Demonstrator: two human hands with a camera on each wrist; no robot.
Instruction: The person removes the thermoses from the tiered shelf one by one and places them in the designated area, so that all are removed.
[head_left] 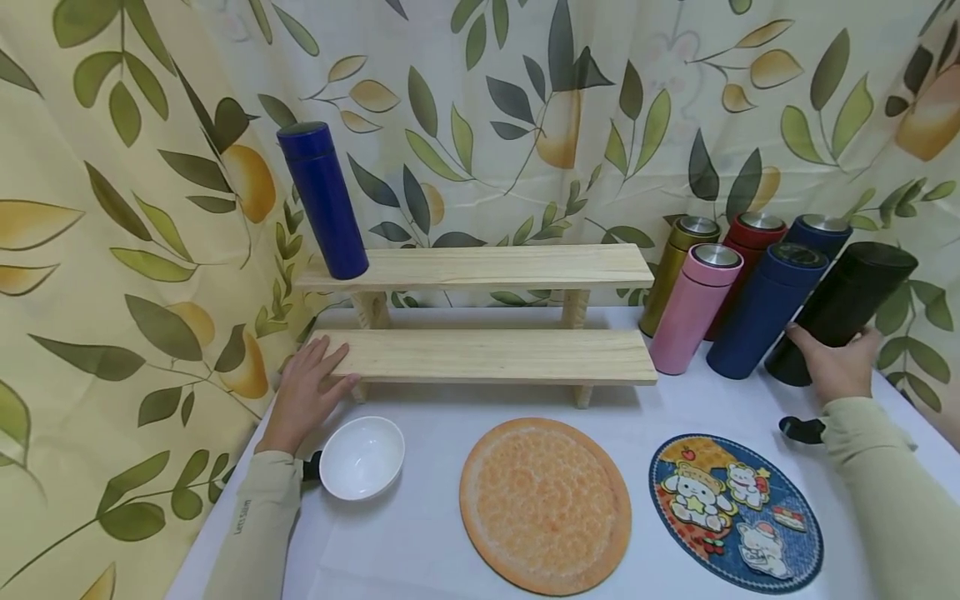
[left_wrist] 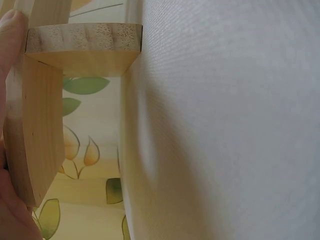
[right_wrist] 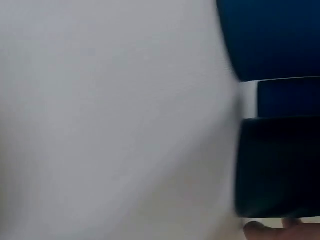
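Observation:
My left hand (head_left: pixel 311 392) rests on the left end of the lower board (head_left: pixel 487 357) of a two-tier wooden stand, fingers spread over the top. In the left wrist view, part of that hand lies along the board's edge (left_wrist: pixel 45 125). At the far right, my right hand (head_left: pixel 840 358) grips the lower part of a black thermos bottle (head_left: pixel 855 292), thumb on the left side. The right wrist view shows its dark base (right_wrist: pixel 280 170) low over the white cloth, with fingertips (right_wrist: pixel 257 231) beside it; whether the base touches the cloth I cannot tell.
A blue thermos (head_left: pixel 324 200) stands on the upper board's left end. Beside the black bottle crowd pink (head_left: pixel 696 308), navy (head_left: pixel 767 310), gold (head_left: pixel 678 258), red and blue thermoses. In front lie a white bowl (head_left: pixel 362 458), a round biscuit-patterned mat (head_left: pixel 546 506) and a blue cartoon mat (head_left: pixel 675 546).

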